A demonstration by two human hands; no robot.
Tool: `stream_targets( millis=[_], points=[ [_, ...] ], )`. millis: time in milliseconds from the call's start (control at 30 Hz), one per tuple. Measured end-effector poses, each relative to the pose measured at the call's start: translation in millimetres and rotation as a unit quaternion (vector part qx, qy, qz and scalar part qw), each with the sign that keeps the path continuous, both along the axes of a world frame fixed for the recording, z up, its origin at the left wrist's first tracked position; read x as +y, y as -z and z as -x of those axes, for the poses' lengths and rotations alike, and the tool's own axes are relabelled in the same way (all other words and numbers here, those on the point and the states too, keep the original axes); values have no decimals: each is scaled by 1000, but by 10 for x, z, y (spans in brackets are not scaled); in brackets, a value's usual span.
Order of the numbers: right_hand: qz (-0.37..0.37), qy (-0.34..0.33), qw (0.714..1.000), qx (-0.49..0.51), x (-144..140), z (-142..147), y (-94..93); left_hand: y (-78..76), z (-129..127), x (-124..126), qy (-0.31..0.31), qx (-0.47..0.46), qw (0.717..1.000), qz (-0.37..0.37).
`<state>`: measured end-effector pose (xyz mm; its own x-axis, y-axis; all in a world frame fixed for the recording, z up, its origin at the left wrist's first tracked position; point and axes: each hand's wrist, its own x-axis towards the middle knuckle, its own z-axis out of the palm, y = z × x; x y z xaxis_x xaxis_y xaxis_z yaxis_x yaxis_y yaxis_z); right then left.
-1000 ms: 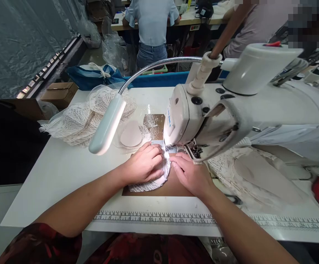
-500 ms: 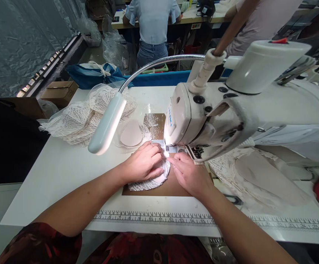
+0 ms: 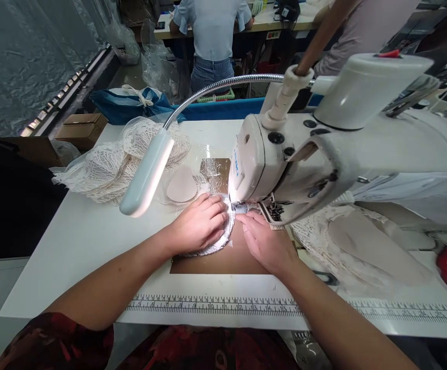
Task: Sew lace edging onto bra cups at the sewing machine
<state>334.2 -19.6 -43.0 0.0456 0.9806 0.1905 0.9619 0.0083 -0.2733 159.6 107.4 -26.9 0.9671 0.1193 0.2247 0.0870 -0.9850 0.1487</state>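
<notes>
Left hand (image 3: 200, 223) lies flat, fingers spread and pressed on a rounded white lace-covered cup piece (image 3: 217, 241), apparently to keep it flat by the needle. Right hand (image 3: 264, 244) rests fingers together at the cup's edge. Both sit on a brown plate under the white sewing machine (image 3: 323, 154).

Scene evenly and brightly lit; strongest light is thrown at the needle area under the sewing machine (image 3: 269, 164), where the lace piece (image 3: 223, 234) is blown out. Glare is seen on the foil patch (image 3: 214, 172). Soft shadows under forearms on the counter (image 3: 84, 241). Wide-angle bending is noted at edges; focus mostly sharp
</notes>
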Motion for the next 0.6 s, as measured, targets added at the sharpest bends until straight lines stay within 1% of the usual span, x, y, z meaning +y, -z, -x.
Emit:
stream_targets(
  millis=[67,233,333,467,600],
  points=[
    [-12,-2,1000,11,9,-11,6,-8,-10,-25,18,-1,1000,5],
    [-27,6,999,18,18,-10,-9,39,7,-46,33,-7,999,17],
    [-8,-1,1000,17,8,3,-32,67,24,-37,40,-10,999,29],
    [26,-4,1000,7,0,26,-65,63,32,-28,43,2,998,48],
    [41,-1,999,-15,1,40,-74,54,36,-23,51,8,998,42]
  ],
)
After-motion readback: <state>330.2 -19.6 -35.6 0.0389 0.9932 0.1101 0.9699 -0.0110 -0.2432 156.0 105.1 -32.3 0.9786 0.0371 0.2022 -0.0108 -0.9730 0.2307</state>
